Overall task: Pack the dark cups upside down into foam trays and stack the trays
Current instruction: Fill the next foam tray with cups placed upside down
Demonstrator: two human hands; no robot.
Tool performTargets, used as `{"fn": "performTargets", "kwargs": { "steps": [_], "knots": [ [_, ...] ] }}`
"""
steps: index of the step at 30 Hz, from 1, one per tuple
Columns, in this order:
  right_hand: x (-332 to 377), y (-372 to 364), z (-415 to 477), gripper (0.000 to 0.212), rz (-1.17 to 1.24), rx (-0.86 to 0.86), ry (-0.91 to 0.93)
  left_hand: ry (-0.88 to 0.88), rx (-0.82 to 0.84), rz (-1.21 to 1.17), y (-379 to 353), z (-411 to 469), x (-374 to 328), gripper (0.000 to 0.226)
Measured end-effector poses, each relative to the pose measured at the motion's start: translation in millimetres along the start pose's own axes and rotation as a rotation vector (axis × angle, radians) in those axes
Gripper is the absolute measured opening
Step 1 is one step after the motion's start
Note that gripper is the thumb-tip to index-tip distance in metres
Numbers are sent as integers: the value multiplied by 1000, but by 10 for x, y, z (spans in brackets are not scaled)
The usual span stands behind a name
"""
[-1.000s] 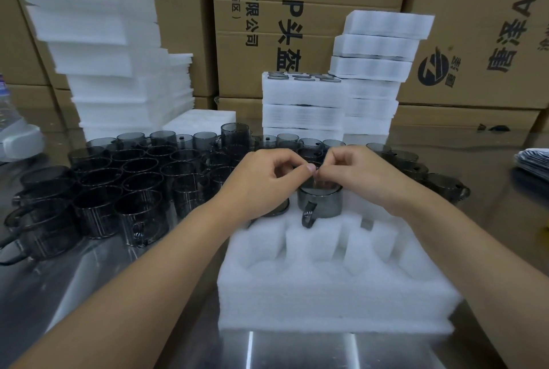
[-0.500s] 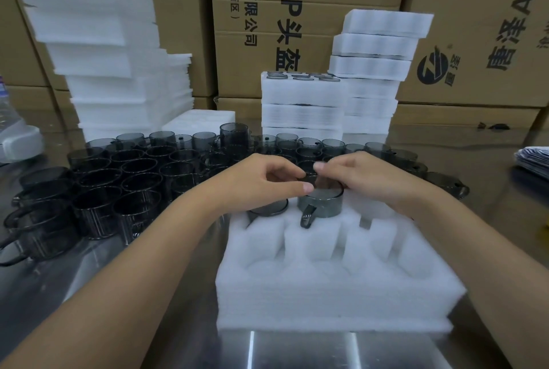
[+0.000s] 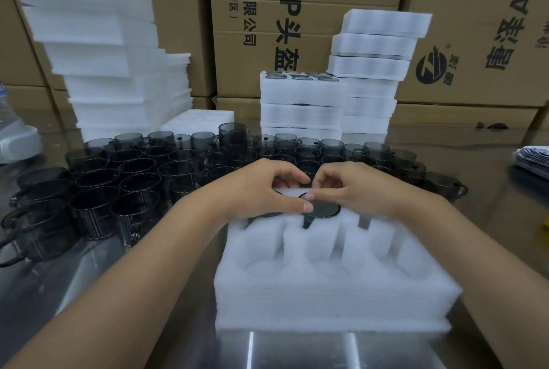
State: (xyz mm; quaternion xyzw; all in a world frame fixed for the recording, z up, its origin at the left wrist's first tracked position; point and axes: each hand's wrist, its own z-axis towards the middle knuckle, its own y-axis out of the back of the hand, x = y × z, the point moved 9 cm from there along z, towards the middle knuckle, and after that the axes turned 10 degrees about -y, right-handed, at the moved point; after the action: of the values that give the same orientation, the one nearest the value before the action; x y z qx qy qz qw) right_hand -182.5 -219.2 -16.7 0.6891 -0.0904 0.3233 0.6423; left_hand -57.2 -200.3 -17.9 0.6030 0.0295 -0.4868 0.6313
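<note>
We work at a reflective metal desk (image 3: 89,273) walled by brown cardboard boxes (image 3: 312,12). Dark translucent cups (image 3: 136,184) crowd its left. Our left hand (image 3: 252,187) and right hand (image 3: 359,187), fingers pressing, seat one upturned dark cup (image 3: 325,209) in the white foam tray's (image 3: 332,294) far row. White foam stacks (image 3: 371,71) stand behind.

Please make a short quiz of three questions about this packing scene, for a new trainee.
1. True or false: the cup under the fingers sits upside down in the foam tray.
2. Which row of tray pockets is empty? A) the near row B) the far row
3. Fill in: the unpacked cups stand on the person's ____ side of the tray.

Key:
1. True; its flat base faces up, and the left hand and right hand rest on it.
2. A
3. left
</note>
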Motion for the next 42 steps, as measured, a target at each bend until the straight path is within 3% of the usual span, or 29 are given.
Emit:
{"fn": "performTargets", "kwargs": {
  "steps": [6, 11, 13, 17, 19, 23, 25, 28, 34, 38, 42],
  "knots": [
    [-29, -15, 20, 28, 28, 7, -3, 11, -5, 21, 0, 12, -2, 41],
    [-68, -20, 31, 31, 70, 10, -9, 23, -62, 188, 84, -37, -6, 78],
    [-80, -26, 31, 34, 73, 17, -16, 40, -174, 239, 237, -54, 16, 80],
    [-86, -39, 35, 43, 97, 25, -22, 144, -508, 484, 766, -93, 162, 61],
    [-89, -40, 45, 45, 96, 22, -22, 217, -572, 560, 927, -60, 261, 65],
    [-103, -36, 51, 35, 71, 15, -26, 364, -448, 669, 964, 123, 484, 71],
    [-109, -36, 44, 34, 66, 10, -30, 426, -343, 788, 924, 180, 570, 66],
    [-103, -26, 39, 37, 53, -7, -34, 471, -313, 866, 893, 184, 647, 56],
    [-97, -21, 45, 32, 40, -7, -29, 325, -475, 948, 978, 163, 473, 32],
    [-73, -20, 14, 32, 20, -3, -31, 123, -679, 768, 1004, 97, 88, 26],
    [-52, 46, -1, 38, 89, -94, -58, 15, -675, 567, 816, 101, -257, 13]
  ]
}}
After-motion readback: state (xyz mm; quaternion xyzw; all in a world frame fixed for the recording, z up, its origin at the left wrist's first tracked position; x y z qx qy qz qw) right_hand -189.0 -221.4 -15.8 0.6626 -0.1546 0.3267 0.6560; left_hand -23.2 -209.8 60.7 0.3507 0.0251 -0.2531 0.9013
